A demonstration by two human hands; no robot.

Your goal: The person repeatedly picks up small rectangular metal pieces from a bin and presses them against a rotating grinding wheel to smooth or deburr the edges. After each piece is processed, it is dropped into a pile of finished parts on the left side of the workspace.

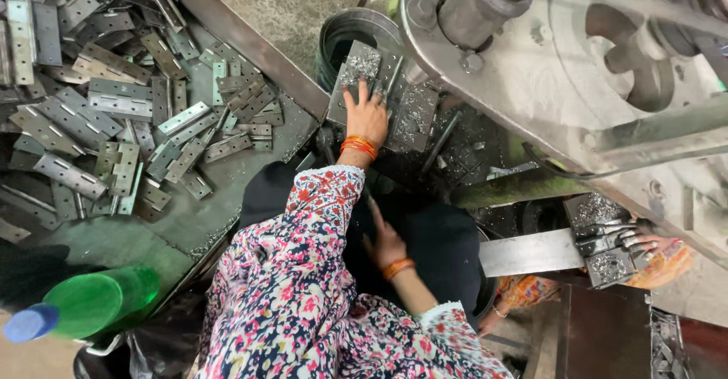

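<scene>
Hinge plates (114, 106) of grey metal lie heaped on the dark surface (174, 227) at the far left, with a green bottle (91, 303) with a blue cap below them. Further right, a floral-sleeved arm reaches up; its left hand (366, 117) lies flat, fingers spread, on a metal block (379, 95) dusted with swarf. The right hand (385, 244) hovers lower, loosely open, gripping nothing. A grey press machine (576, 68) fills the right side. Another person's hand (644, 242) rests by a steel bar (527, 252).
</scene>
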